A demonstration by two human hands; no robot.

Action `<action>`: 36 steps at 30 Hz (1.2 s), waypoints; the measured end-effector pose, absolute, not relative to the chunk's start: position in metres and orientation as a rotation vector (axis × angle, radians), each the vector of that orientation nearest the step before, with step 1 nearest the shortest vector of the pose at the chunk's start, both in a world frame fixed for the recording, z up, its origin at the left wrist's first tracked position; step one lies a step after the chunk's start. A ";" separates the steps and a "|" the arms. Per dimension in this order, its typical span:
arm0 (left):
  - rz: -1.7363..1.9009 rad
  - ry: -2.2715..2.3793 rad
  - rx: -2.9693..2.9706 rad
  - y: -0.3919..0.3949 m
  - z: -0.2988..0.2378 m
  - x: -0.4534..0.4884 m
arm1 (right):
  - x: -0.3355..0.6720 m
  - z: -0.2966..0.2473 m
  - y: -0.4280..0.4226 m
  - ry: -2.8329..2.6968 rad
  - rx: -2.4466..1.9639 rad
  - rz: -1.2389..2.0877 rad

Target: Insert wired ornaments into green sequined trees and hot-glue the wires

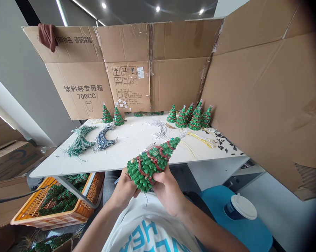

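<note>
I hold a green beaded Christmas tree (151, 161) wound with a red garland, tilted so its tip points up and to the right, above my lap at the white table's front edge. My left hand (125, 189) is closed on its wide base from the left. My right hand (167, 190) grips the underside of the tree from the right, with the thumb on the beads. A thin wire hangs below the base.
On the white table (108, 159) lie bundles of green wire (80, 140), blue-grey wire (102, 140), white wire (159, 127) and yellow wire (200, 140). Finished small trees (191, 117) stand at the back right, two more (112, 115) at the back left. Cardboard walls (263, 91) surround the table. An orange basket (56, 203) sits lower left, a lidded cup (239, 206) on a blue stool at right.
</note>
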State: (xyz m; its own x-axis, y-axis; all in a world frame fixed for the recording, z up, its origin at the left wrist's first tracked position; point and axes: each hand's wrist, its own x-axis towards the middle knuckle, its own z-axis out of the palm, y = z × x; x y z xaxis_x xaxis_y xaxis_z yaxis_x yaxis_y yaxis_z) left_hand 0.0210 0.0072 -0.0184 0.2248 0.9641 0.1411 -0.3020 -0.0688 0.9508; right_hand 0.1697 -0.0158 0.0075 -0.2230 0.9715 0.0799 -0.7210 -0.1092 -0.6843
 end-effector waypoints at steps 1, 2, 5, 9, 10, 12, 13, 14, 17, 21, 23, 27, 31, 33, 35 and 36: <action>1.224 0.759 1.169 0.007 -0.018 0.021 | 0.170 0.007 -0.016 -0.725 -0.466 1.669; 1.219 0.756 1.167 0.007 -0.018 0.020 | 0.169 0.007 -0.017 -0.726 -0.465 1.668; 1.200 0.742 1.164 0.007 -0.017 0.019 | 0.169 0.008 -0.018 -0.741 -0.465 1.664; 1.176 0.728 1.143 0.008 -0.017 0.018 | 0.169 0.008 -0.019 -0.757 -0.469 1.665; 1.171 0.725 1.134 0.007 -0.018 0.018 | 0.169 0.009 -0.019 -0.758 -0.468 1.664; 1.164 0.718 1.111 0.007 -0.021 0.018 | 0.170 0.009 -0.018 -0.759 -0.466 1.662; 1.164 0.715 1.096 0.007 -0.023 0.018 | 0.170 0.009 -0.018 -0.759 -0.467 1.659; 1.164 0.711 1.079 0.008 -0.024 0.018 | 0.170 0.008 -0.017 -0.760 -0.470 1.653; 1.174 0.690 1.007 0.009 -0.025 0.018 | 0.172 0.008 -0.017 -0.762 -0.489 1.619; 1.177 0.626 0.916 0.011 -0.017 0.014 | 0.173 0.009 -0.018 -0.740 -0.480 1.568; 1.181 0.584 0.904 0.010 -0.013 0.012 | 0.173 0.008 -0.018 -0.738 -0.449 1.546; 1.201 0.532 0.934 0.005 -0.012 0.013 | 0.170 0.002 -0.017 -0.774 -0.411 1.499; 1.212 0.519 0.999 0.001 -0.013 0.015 | 0.169 -0.004 -0.017 -0.854 -0.361 1.473; 1.213 0.511 1.021 0.000 -0.012 0.016 | 0.169 -0.006 -0.018 -0.895 -0.347 1.476; 1.216 0.498 1.039 -0.001 -0.011 0.016 | 0.169 -0.008 -0.018 -0.921 -0.352 1.477; 1.217 0.491 1.046 -0.002 -0.010 0.016 | 0.170 -0.008 -0.018 -0.928 -0.357 1.474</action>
